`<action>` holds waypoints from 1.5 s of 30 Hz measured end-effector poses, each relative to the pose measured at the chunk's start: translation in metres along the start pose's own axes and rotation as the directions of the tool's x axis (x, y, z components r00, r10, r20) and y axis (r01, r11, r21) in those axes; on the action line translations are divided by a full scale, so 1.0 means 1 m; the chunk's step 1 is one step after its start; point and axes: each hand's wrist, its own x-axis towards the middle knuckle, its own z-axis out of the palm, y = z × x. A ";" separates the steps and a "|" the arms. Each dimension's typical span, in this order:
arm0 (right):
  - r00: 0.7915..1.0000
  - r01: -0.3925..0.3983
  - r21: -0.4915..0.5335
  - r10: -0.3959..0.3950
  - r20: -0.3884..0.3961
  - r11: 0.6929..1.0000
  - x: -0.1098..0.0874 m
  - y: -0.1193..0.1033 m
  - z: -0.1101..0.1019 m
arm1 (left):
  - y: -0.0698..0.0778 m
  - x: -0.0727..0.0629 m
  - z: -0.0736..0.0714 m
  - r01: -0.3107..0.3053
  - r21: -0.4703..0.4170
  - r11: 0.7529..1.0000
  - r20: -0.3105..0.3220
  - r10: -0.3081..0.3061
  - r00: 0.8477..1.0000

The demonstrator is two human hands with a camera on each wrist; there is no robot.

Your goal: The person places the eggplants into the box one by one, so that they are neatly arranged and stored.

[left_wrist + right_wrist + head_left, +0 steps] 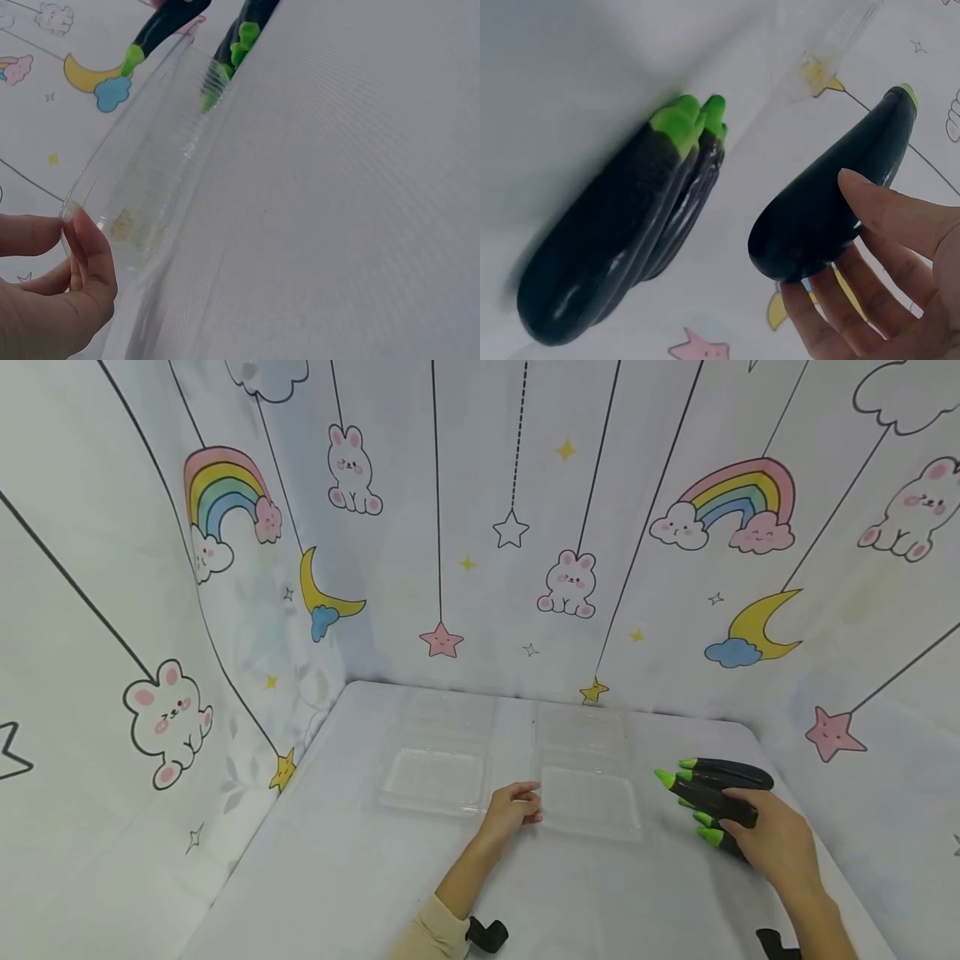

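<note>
Right hand (780,843) grips one eggplant (708,802), thumb on one side, fingers curled along the other; green stem end points away from the palm. Held eggplant is above the table's right side, apart from the other eggplants (731,770), which lie close together beside it. Left hand (512,812) pinches the near-left edge of the right-hand clear box (591,802), wrist low. Left-hand clear box (437,778) sits just beyond that hand. Both lids lean back, open. White table (322,868); patterned cloth (487,468) behind.
</note>
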 end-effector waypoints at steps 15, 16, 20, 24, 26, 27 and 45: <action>0.999 0.043 0.079 -0.044 0.009 0.996 0.022 -0.019 0.021 | -0.004 0.002 0.000 0.017 -0.032 0.999 -0.009 -0.018 1.000; 0.999 0.040 0.085 -0.041 0.012 0.996 0.024 -0.020 0.022 | -0.003 0.002 0.000 0.017 -0.033 0.999 -0.008 -0.017 1.000; 0.999 0.040 0.099 -0.042 0.018 0.994 0.029 -0.023 0.026 | -0.002 0.001 0.000 0.013 -0.045 0.999 -0.010 -0.013 1.000; 0.999 0.033 0.096 -0.036 0.030 0.995 0.034 -0.025 0.031 | -0.001 0.000 0.001 0.007 -0.045 0.999 -0.005 -0.007 1.000; 0.999 0.030 0.101 -0.033 0.036 0.994 0.035 -0.027 0.032 | -0.001 0.000 0.002 0.006 -0.049 0.999 -0.002 -0.006 1.000; 0.999 0.029 0.102 -0.033 0.041 0.994 0.036 -0.028 0.033 | -0.002 0.000 0.002 0.008 -0.050 0.999 0.000 -0.008 1.000; 0.994 0.079 0.108 -0.087 0.071 0.991 0.053 -0.046 0.048 | -0.005 0.001 -0.002 -0.021 -0.061 0.998 0.018 0.022 1.000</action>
